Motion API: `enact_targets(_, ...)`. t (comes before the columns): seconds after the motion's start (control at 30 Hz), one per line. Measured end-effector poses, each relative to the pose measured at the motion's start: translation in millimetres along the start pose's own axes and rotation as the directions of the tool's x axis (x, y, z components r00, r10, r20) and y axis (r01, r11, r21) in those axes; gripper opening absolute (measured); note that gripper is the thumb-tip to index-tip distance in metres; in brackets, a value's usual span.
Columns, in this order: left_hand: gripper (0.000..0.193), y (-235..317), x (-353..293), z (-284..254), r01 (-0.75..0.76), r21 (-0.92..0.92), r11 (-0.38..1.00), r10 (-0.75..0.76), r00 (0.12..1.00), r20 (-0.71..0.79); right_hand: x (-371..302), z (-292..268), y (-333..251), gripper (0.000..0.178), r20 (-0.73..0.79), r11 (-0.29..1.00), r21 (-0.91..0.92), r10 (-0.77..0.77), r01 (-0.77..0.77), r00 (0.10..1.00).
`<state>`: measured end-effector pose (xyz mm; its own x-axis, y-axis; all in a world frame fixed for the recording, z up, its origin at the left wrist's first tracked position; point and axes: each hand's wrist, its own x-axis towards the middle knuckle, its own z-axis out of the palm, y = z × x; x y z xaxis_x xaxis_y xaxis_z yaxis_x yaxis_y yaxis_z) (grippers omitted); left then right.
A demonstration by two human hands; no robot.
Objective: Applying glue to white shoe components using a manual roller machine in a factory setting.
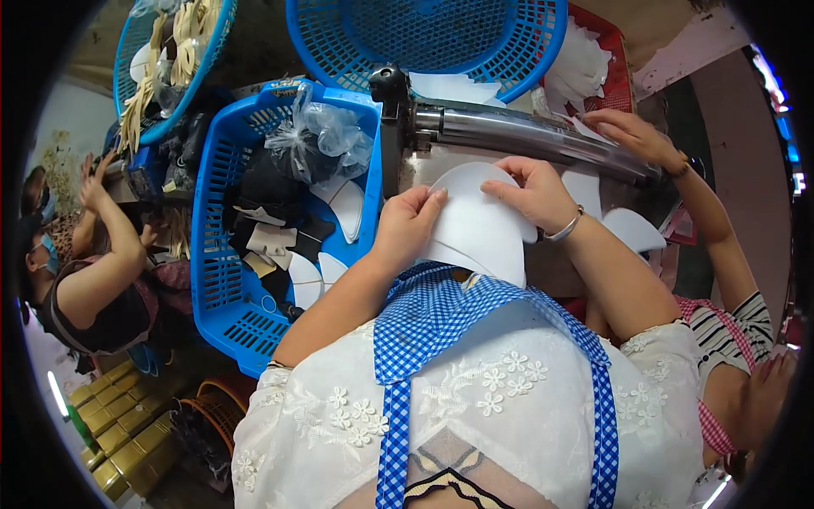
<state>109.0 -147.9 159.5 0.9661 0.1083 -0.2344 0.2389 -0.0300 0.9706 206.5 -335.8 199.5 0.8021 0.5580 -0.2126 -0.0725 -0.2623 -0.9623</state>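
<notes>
In front of my chest I hold several thin white curved pieces (475,212), smooth and rounded at the top, with lower edges that overlap. My left hand (409,222) pinches their left edge between thumb and fingers. At the upper right edge, my right hand (536,197) grips them with the thumb on top. Just beyond both hands runs a shiny metal cylinder (526,136) fixed to a dark bracket (392,119). More white curved pieces lie on the table to the right, one white piece (634,229) beside my right forearm.
At left, a blue basket (222,254) holds black and white pieces and clear bags. A round blue basket (424,42) and a red crate (619,59) stand at the back. A co-worker's hand (632,134) reaches to the cylinder from the right. Another person (102,280) works at far left.
</notes>
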Motion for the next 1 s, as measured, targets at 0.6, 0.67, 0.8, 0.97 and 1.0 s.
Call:
enact_targets(0.6, 0.033, 4, 56, 13, -0.218, 0.59, 0.778, 0.239, 0.97, 0.043, 105, -56, 10, 0.021, -0.041, 0.57, -0.817, -0.201, 0.082, 0.979)
enact_targets(0.67, 0.028, -2, 39, 1, -0.17, 0.557, 0.813, 0.184, 0.982, 0.032, 71, -49, -1, 0.011, 0.175, 0.308, -0.803, -0.697, 0.511, 0.695)
enact_targets(0.8, 0.017, -5, 8, -5, -0.123, 0.387, 0.914, 0.169, 0.982, -0.087, 11, -20, 18, 0.008, 0.477, 0.164, -0.721, -0.587, 0.673, 0.654)
enact_targets(0.97, 0.017, -8, 9, 5, -0.233, 0.429, 0.873, 0.304, 0.947, -0.106, 42, -42, 12, 0.016, 0.169, 0.328, -0.822, -0.64, 0.465, 0.75)
enact_targets(1.0, 0.02, -4, 12, 6, -0.171, 0.408, 0.897, 0.238, 0.964, -0.118, 41, -40, 10, 0.016, 0.169, 0.326, -0.823, -0.642, 0.466, 0.748)
